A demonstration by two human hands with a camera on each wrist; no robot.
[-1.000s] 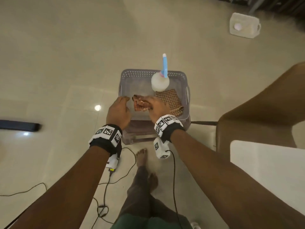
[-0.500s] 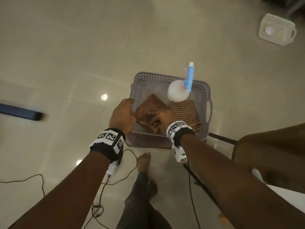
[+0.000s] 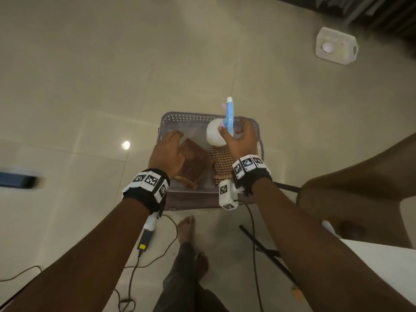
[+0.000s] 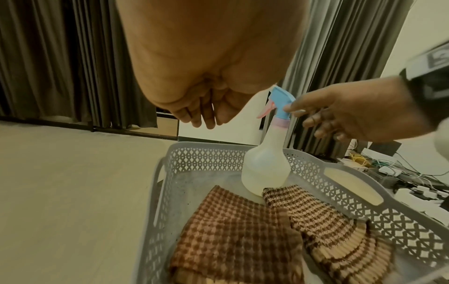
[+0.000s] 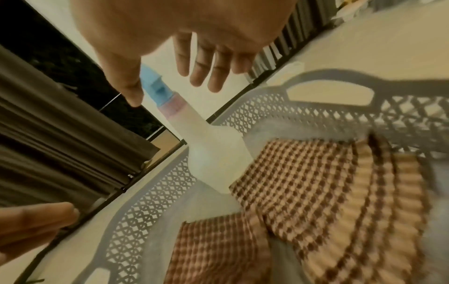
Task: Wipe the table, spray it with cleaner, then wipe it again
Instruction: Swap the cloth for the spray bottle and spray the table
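Reaching: right hand (image 3: 239, 140) spread at spray bottle (image 4: 266, 171) (contact unclear) | left hand (image 3: 166, 155) loose, empty

Right hand (image 3: 239, 140) hides spray bottle (image 3: 215, 135) neck; contact perhaps unclear.

Two checked cloths (image 3: 195, 163) (image 3: 221, 164), one spray bottle (image 3: 215, 134), one basket (image 3: 186, 117), two hands (image 3: 165, 154) (image 3: 242, 140).

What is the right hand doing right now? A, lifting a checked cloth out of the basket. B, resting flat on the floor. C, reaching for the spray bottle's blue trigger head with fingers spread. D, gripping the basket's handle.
C: the right hand is open, its fingers spread at the blue trigger head of the spray bottle, which stands in the basket; both checked cloths lie untouched.
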